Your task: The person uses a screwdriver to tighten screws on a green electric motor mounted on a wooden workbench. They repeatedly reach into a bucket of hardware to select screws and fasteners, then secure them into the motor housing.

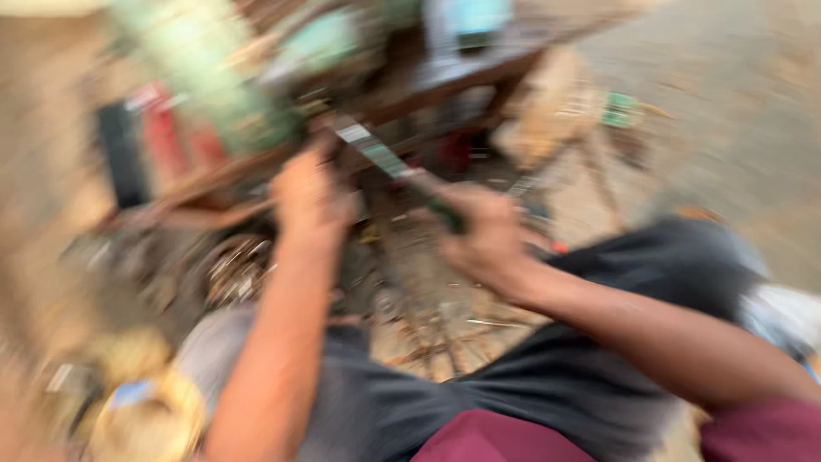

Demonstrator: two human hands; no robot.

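The view is heavily blurred. My right hand (pixel 489 238) is closed around the dark green handle of a long tool (pixel 386 161) that slants up to the left. My left hand (pixel 310 195) is at the tool's far end, pressed against something near a green machine part (pixel 214 85); what its fingers hold is too blurred to tell. Both hands work at the edge of a low wooden bench (pixel 466 79).
Red and black boxes (pixel 154 145) stand on the bench at left. Metal scraps (pixel 235 269) and debris litter the dirt ground below. My knees in dark trousers (pixel 547 385) fill the bottom. A yellowish object (pixel 150 419) lies at lower left.
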